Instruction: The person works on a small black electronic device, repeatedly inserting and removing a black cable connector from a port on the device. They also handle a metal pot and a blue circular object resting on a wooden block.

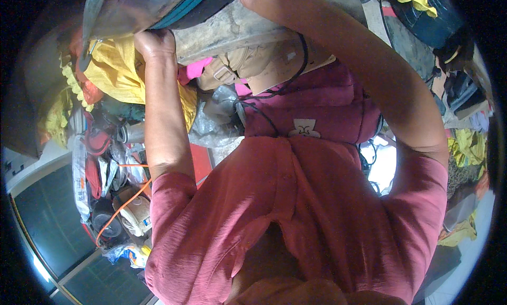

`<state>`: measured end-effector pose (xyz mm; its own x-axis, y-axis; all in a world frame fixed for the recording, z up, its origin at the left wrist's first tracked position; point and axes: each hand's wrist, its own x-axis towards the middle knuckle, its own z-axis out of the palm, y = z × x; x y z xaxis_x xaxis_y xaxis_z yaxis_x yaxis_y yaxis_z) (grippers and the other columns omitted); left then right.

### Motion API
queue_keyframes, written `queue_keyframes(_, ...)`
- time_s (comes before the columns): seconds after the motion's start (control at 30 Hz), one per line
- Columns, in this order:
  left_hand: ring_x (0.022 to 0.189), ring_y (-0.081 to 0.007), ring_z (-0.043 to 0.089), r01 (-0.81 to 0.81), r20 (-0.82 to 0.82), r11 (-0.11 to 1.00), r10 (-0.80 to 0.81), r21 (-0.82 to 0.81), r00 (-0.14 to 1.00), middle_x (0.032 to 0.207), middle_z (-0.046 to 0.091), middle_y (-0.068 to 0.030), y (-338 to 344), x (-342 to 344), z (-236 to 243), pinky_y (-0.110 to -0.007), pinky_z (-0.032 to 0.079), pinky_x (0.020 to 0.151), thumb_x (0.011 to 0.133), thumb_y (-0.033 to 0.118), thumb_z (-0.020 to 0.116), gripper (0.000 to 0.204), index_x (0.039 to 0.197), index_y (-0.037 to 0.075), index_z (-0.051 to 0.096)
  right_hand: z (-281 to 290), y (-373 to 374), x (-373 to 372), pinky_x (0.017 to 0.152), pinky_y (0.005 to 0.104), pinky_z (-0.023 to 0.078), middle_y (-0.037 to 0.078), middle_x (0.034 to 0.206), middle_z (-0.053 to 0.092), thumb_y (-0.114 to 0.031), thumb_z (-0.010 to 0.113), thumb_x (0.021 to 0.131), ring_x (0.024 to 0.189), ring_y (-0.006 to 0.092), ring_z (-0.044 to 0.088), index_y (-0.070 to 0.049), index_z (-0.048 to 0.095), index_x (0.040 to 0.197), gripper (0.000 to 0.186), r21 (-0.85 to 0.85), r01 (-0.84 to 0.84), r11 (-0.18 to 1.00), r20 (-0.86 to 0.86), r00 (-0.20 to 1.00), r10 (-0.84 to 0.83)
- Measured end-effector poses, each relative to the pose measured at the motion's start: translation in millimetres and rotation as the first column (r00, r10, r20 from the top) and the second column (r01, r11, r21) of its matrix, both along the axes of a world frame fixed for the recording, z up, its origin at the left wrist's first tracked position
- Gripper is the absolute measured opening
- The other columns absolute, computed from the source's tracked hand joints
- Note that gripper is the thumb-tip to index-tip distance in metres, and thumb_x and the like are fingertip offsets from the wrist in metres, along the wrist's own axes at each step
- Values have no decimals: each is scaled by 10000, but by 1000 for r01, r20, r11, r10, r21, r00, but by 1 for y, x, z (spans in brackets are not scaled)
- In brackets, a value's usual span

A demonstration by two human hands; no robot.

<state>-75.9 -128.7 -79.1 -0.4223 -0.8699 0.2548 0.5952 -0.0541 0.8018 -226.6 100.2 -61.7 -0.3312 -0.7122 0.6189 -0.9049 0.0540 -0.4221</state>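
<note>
At the top of the view, a dark bag-like piece with teal zipper-like bands [185, 8] lies over a worn grey board [222, 33]. My left hand [156, 44] is against its lower left edge, wrist upward, its fingers hidden beneath or behind the piece. My right hand [259, 1] reaches to the right end of the piece. Only its thumb side shows there; the other fingers are out of sight past the top edge. A glossy, see-through grey sheet [119, 11] spreads beside the piece on the left. Below my left hand hangs a yellow sack [113, 72].
Under the board, a beige strap with a buckle [224, 72] and a maroon bag [327, 109] with a black cord lie near my lap. Crumpled clear plastic [214, 114] is beside them. Mixed clutter and an orange cord [124, 204] are at left; yellow cloth [467, 149] is at right.
</note>
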Motion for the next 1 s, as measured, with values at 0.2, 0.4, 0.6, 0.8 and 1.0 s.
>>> queue_keyframes(0.2, 1060, -252, 494, 51, 23, 998, -50, -38, 999, 1154, 521, -112, 2, -3, -2, -407, 405, 941, 893, 185, 472, 313, 1151, 9, 489, -8, -9, -6, 661, 452, 458, 193, 695, 570, -196, 627, 706, 719, 382, 569, -21, 537, 771, 207, -9, 87, 996, 35, 996, -87)
queue_keyframes(0.4, 1070, -275, 490, 68, 9, 998, -68, -14, 998, 1159, 521, -124, 0, -1, -4, -419, 398, 951, 895, 189, 460, 310, 1150, 15, 486, -6, -6, -6, 654, 450, 458, 186, 687, 570, -190, 633, 701, 703, 367, 571, -14, 550, 766, 205, -63, -9, 998, -141, 990, 0)
queue_keyframes(0.6, 1096, -334, 484, 38, 52, 997, -35, -60, 998, 1196, 499, -184, 3, 0, 1, -444, 371, 981, 908, 215, 423, 344, 1158, -18, 461, 8, -2, -3, 652, 441, 465, 175, 691, 582, -199, 639, 717, 707, 363, 583, -14, 562, 764, 206, 41, 32, 999, -63, 998, -29)
queue_keyframes(0.8, 1089, -297, 472, 83, 174, 992, -66, -93, 983, 1177, 486, -117, -23, 7, -5, -476, 409, 948, 898, 224, 467, 351, 1186, 25, 446, 4, -3, -10, 659, 442, 469, 179, 703, 589, -213, 640, 725, 715, 368, 590, -18, 569, 766, 212, 38, 10, 999, -43, 999, -8)
queue_keyframes(1.0, 1126, -304, 456, 136, 125, 988, -125, -77, 984, 1227, 463, -121, -31, -1, -1, -467, 403, 952, 889, 378, 465, 466, 1231, 64, 424, -1, -4, -14, 678, 447, 464, 190, 735, 591, -218, 626, 718, 750, 372, 585, -10, 561, 788, 229, 41, -14, 999, 16, 1000, 13)
